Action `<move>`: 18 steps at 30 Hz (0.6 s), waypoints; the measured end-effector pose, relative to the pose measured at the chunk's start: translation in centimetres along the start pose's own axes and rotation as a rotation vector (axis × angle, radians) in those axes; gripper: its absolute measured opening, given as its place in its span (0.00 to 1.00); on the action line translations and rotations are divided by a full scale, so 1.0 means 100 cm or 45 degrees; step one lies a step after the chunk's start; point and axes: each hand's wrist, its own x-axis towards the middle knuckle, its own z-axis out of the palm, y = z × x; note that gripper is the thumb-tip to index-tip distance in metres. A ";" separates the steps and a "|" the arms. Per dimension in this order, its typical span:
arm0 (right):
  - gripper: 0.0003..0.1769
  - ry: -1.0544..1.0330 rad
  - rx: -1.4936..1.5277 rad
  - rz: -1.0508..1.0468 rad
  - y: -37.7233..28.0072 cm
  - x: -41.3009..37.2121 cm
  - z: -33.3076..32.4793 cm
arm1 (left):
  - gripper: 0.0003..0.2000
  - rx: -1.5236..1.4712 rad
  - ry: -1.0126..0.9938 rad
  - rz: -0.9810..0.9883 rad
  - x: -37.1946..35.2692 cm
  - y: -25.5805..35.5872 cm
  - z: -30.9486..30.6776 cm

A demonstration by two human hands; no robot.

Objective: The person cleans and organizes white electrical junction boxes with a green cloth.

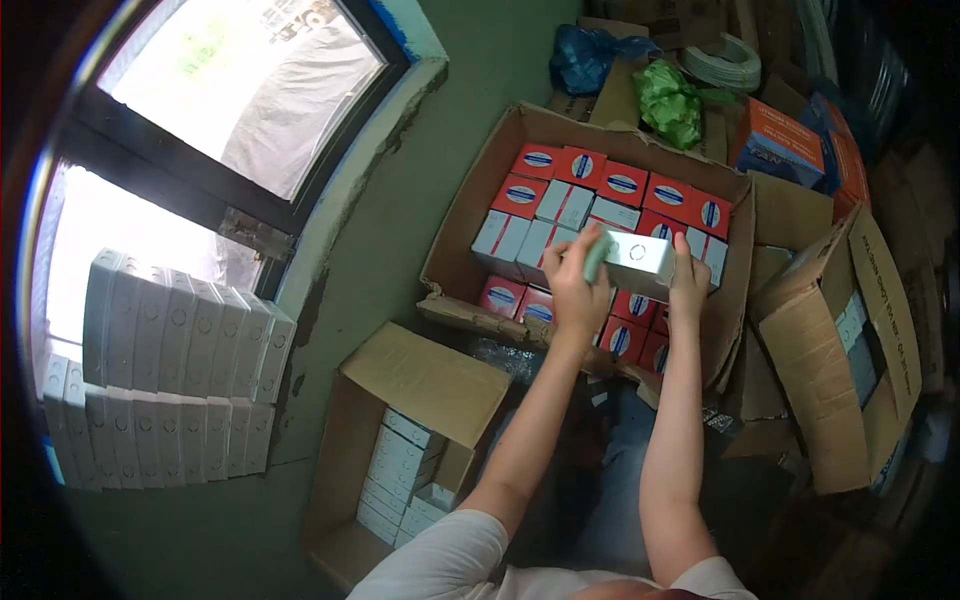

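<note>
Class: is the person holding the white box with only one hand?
No: the left hand and right hand each grip one end of the white box.

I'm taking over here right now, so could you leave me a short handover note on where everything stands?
The left hand grips the white box at one end, with a pale green item pressed against it.
The right hand grips the other end.
The box is held above the large carton of red-and-white packs.
Apparently done: a stack of white boxes by the window, more inside the small carton.
Left: many packs fill the large carton.
</note>
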 end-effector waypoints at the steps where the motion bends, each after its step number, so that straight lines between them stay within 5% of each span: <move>1: 0.33 0.018 0.038 0.068 -0.002 -0.001 0.000 | 0.24 -0.030 -0.003 -0.127 -0.001 -0.006 -0.002; 6: 0.34 0.037 0.250 0.323 -0.006 -0.002 0.006 | 0.24 0.031 -0.016 0.090 -0.003 0.020 -0.001; 10: 0.45 -0.125 0.380 0.513 -0.021 -0.007 0.006 | 0.23 -0.187 0.013 0.010 -0.002 0.013 0.004; 13: 0.48 -0.312 0.655 0.489 -0.037 -0.012 0.010 | 0.24 -0.288 0.001 -0.139 -0.003 0.007 0.006; 18: 0.48 -0.224 0.738 0.338 -0.039 -0.010 0.002 | 0.20 -0.380 -0.138 -0.132 -0.004 0.006 0.009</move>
